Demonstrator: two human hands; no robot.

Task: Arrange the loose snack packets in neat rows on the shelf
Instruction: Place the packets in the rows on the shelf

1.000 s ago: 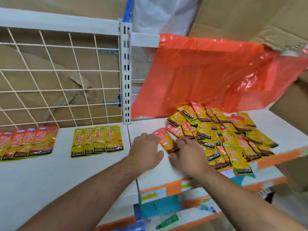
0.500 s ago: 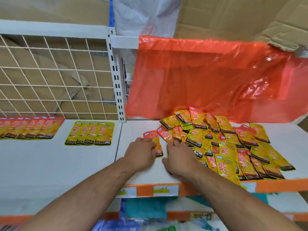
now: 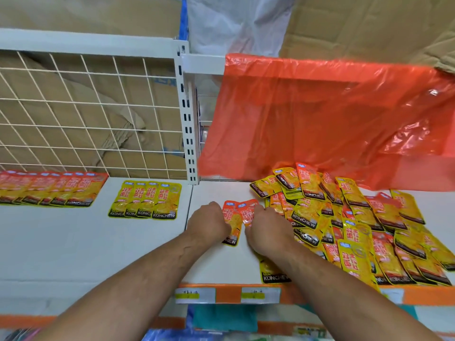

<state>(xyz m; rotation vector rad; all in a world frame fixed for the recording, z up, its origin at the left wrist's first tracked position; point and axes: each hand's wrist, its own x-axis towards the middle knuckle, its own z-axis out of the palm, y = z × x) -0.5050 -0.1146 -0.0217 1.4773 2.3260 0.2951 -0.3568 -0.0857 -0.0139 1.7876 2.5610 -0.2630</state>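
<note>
bright, even, diffuse light that seems to fall from overhead; colours read clean and nothing is blown out. shadows on the white shelf (image 3: 216,262) are faint and soft-edged. the orange plastic sheet (image 3: 320,119) at 1 o'clock glows translucent, with small white glints toward 2 o'clock. the glossy snack packets (image 3: 344,230) at 4 o'clock carry a mild sheen. wide-angle distortion bows the wire grid (image 3: 86,107) at 9 o'clock and the shelf's front edge at 6. detail is soft overall, and smeared near the borders.

red row (image 3: 54,189) cut off left, labels (image 3: 194,295) blurred
</note>
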